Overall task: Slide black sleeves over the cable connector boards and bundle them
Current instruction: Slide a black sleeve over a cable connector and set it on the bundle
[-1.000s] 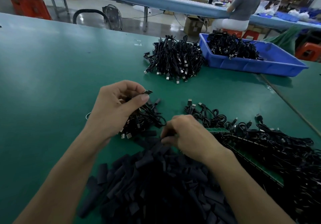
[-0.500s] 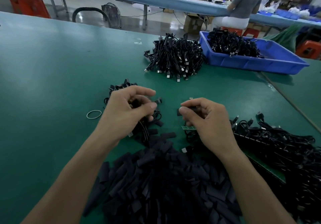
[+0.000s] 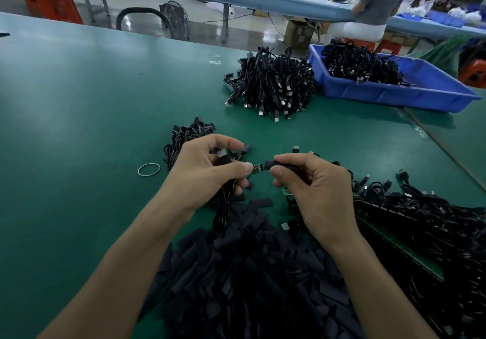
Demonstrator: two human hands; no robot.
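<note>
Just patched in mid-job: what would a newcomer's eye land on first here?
At centre, the left hand pinches a small connector board while the right hand holds a black sleeve, its mouth facing that board. Below them a big heap of loose sleeves fills the near edge of the table. Farther back, a pile of cables lies beside a blue bin holding more.
</note>
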